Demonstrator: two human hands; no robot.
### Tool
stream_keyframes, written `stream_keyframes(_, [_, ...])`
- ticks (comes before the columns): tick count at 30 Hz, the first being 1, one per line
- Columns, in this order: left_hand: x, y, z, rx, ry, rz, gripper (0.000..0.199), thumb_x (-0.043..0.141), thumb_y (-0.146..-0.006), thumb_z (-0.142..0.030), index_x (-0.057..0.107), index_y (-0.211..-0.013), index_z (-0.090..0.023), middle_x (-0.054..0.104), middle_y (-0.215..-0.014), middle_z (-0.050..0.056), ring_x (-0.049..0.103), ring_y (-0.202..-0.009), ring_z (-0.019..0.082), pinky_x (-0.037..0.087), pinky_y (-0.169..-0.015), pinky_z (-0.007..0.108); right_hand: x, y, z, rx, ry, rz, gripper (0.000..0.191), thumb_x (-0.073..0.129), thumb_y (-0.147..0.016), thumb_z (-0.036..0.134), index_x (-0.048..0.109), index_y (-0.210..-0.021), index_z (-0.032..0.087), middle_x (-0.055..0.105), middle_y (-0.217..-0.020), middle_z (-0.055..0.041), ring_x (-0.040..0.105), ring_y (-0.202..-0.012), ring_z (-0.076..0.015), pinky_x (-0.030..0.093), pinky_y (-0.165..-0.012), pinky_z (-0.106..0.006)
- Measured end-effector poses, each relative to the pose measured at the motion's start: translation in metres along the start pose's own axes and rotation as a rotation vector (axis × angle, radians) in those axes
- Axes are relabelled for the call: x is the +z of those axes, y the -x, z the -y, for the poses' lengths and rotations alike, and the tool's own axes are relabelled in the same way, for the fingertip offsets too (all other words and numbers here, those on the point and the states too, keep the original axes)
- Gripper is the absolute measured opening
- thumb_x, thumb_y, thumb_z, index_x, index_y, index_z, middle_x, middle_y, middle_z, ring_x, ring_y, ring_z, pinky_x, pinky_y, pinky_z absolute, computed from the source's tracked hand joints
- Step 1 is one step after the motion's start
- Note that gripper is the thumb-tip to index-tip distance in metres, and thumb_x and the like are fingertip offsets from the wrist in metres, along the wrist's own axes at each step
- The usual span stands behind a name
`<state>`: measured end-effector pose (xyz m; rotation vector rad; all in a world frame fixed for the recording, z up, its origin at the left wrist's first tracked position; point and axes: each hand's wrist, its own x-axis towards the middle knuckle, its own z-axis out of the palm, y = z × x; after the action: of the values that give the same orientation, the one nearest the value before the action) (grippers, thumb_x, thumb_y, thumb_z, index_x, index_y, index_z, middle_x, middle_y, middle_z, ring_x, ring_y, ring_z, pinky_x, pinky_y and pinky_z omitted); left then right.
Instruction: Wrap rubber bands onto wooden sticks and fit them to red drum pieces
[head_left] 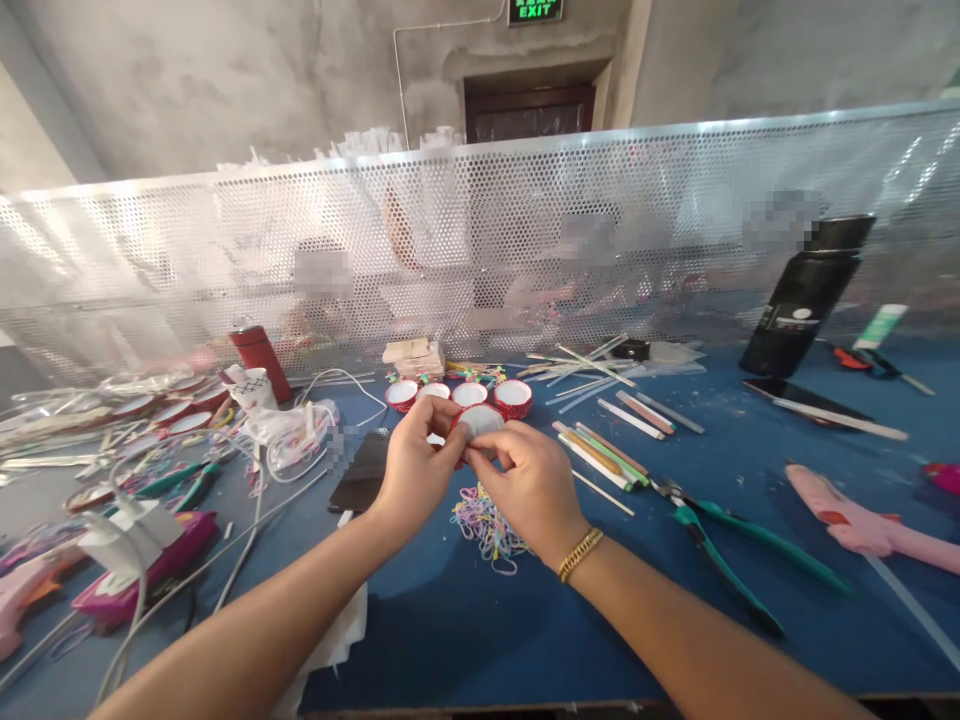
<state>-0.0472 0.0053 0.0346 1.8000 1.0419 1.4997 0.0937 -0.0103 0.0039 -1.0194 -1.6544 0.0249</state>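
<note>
Both hands meet at the middle of the view around a small round item (pixel 484 420) with a red rim and a whitish face. My left hand (pixel 421 455) pinches its left side between thumb and fingers. At its lower right edge, the fingers of my right hand (pixel 531 475) are pressed together on it. Just beneath the hands lies a pile of pastel elastic loops (pixel 487 525) on the blue table (pixel 450 640). Behind them stands a row of several red-rimmed round pieces (pixel 513 396) with white faces and small coloured tops.
Green-handled pliers (pixel 739 545), a pink glue gun (pixel 855 515), sticks (pixel 600 455) and a black bottle (pixel 802 300) lie or stand right. Left are a phone (pixel 364 470), cables, a red bottle (pixel 262 362) and a power strip (pixel 150 565). A perforated metal screen (pixel 480 240) crosses behind.
</note>
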Motion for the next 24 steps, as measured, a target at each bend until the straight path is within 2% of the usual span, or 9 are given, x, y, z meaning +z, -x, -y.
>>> stream_keyframes(7, [0.000, -0.001, -0.003, -0.026, 0.043, -0.053, 0.012, 0.070, -0.077, -0.017, 0.061, -0.084, -0.020, 0.061, -0.075, -0.001, 0.056, -0.063, 0.012, 0.047, -0.051, 0.021, 0.002, 0.003, 0.008, 0.124, -0.042, 0.027, 0.010, 0.070, -0.079, 0.016, 0.069, -0.070, 0.022, 0.055, -0.059, 0.0040, 0.045, -0.052, -0.0110, 0.034, -0.053, -0.027])
stream_keyframes(10, [-0.004, -0.006, -0.002, -0.066, 0.103, -0.092, 0.017, 0.072, -0.076, -0.021, 0.059, -0.086, -0.021, 0.060, -0.075, -0.002, 0.056, -0.060, 0.012, 0.049, -0.047, 0.021, 0.001, 0.005, 0.011, 0.083, -0.024, 0.046, 0.011, 0.068, -0.078, 0.015, 0.066, -0.069, 0.022, 0.054, -0.059, 0.0041, 0.044, -0.052, -0.0109, 0.033, -0.054, -0.026])
stream_keyframes(14, [-0.008, -0.010, -0.001, -0.098, 0.144, -0.071, 0.020, 0.073, -0.076, -0.026, 0.057, -0.087, -0.021, 0.060, -0.075, -0.001, 0.056, -0.058, 0.012, 0.050, -0.045, 0.023, 0.000, 0.005, 0.009, 0.041, 0.009, 0.058, 0.013, 0.065, -0.076, 0.011, 0.063, -0.069, 0.021, 0.051, -0.060, 0.0041, 0.044, -0.054, -0.0113, 0.032, -0.055, -0.027])
stream_keyframes(24, [-0.007, -0.008, -0.001, -0.139, 0.212, -0.093, 0.021, 0.073, -0.077, -0.025, 0.055, -0.087, -0.021, 0.059, -0.073, -0.004, 0.056, -0.054, 0.010, 0.051, -0.044, 0.022, 0.000, 0.006, 0.008, -0.063, 0.109, 0.022, 0.014, 0.061, -0.078, 0.010, 0.059, -0.069, 0.021, 0.049, -0.062, 0.0036, 0.043, -0.056, -0.0122, 0.030, -0.058, -0.028])
